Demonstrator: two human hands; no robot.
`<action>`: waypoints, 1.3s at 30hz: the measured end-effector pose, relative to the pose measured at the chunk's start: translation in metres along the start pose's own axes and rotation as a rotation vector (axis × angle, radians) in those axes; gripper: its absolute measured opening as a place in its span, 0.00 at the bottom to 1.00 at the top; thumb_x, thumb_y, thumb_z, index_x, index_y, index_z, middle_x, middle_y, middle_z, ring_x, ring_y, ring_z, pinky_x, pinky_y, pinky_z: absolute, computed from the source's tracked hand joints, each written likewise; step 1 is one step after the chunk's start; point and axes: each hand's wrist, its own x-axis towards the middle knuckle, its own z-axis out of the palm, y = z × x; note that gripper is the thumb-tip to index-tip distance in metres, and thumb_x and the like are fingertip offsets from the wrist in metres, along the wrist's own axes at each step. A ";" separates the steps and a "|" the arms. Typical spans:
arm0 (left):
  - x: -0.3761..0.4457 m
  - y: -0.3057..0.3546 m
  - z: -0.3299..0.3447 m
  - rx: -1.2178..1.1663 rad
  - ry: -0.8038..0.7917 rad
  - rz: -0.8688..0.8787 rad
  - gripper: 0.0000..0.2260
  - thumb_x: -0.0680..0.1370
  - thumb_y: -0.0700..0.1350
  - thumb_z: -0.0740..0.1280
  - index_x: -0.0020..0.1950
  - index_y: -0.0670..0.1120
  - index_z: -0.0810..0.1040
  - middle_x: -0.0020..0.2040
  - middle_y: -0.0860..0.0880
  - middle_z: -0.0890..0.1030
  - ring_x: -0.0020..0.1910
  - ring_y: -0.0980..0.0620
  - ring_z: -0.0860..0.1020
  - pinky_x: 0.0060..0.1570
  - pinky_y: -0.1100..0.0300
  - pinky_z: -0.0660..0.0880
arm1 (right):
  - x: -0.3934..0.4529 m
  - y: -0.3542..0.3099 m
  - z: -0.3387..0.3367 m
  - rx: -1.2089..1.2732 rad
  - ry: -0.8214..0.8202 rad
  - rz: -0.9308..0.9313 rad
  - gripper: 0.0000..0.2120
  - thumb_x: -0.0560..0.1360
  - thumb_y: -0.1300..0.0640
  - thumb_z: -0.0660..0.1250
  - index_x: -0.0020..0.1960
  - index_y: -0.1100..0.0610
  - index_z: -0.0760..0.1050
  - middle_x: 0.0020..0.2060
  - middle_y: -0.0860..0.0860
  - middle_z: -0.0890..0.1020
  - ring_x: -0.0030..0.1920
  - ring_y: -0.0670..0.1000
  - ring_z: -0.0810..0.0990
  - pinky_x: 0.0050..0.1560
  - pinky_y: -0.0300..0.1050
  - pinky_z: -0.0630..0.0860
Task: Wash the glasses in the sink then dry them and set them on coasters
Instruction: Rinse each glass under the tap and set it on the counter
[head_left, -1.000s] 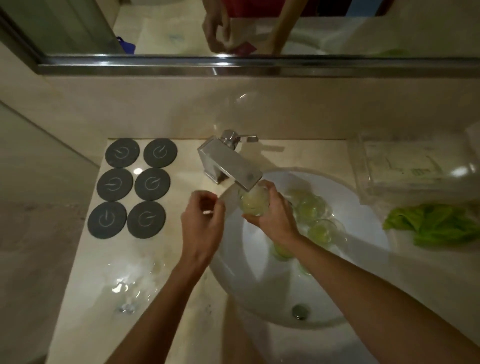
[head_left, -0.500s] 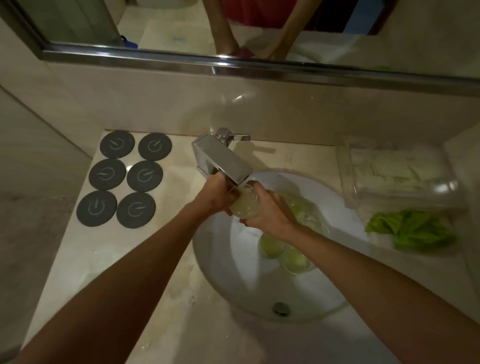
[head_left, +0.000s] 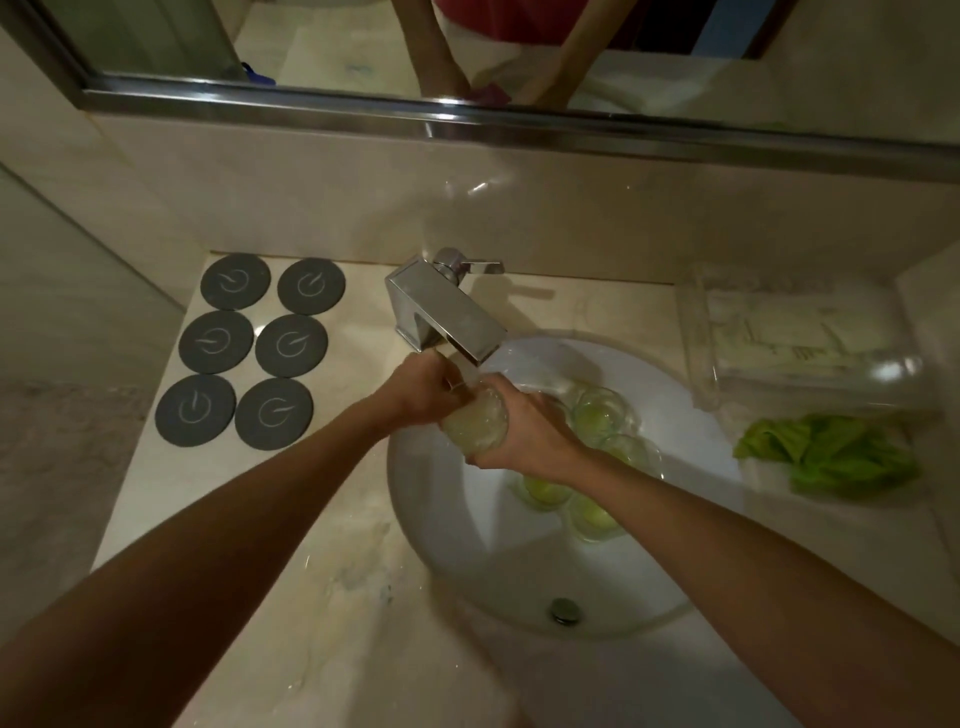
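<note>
Wet, the glass (head_left: 475, 423) feels slippery and breakable; my right hand (head_left: 524, 434) wraps its body firmly, left hand (head_left: 423, 392) fingers curled at its rim under the tap (head_left: 447, 317).

The scene is dimly lit, with a warm yellowish cast throughout. Light appears to be thrown from above and behind the viewer — the white sink (head_left: 447, 525) is the brightest surface, and a shadow of the faucet (head_left: 447, 317) is cast to the right on the counter (head_left: 208, 519). Small glare spots are seen on the chrome and on the clear plastic box (head_left: 810, 343) at the far right. Wide-angle bending is evident at the edges — the mirror frame (head_left: 519, 122) is curved. The forearms at the near edge are darkened and softened; fine detail is smeared by noise.
</note>
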 end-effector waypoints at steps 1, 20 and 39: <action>0.001 0.000 0.001 -0.074 -0.016 -0.029 0.05 0.79 0.44 0.68 0.46 0.45 0.82 0.42 0.46 0.81 0.37 0.50 0.79 0.31 0.68 0.72 | 0.000 -0.001 0.000 0.048 0.010 0.018 0.40 0.62 0.47 0.82 0.68 0.44 0.65 0.48 0.47 0.82 0.48 0.51 0.81 0.46 0.45 0.77; -0.018 -0.003 0.023 -1.241 -0.106 -0.335 0.14 0.78 0.35 0.63 0.63 0.42 0.74 0.51 0.42 0.82 0.47 0.46 0.83 0.43 0.55 0.81 | 0.004 -0.011 0.014 0.873 0.000 0.190 0.33 0.70 0.50 0.79 0.68 0.40 0.64 0.57 0.45 0.82 0.58 0.45 0.82 0.61 0.46 0.79; -0.011 0.009 0.038 -1.212 0.219 -0.444 0.20 0.80 0.41 0.68 0.71 0.42 0.70 0.48 0.41 0.84 0.38 0.46 0.85 0.34 0.55 0.81 | 0.021 -0.052 0.004 1.252 -0.078 0.768 0.08 0.82 0.55 0.59 0.51 0.55 0.77 0.49 0.56 0.80 0.51 0.57 0.80 0.52 0.55 0.83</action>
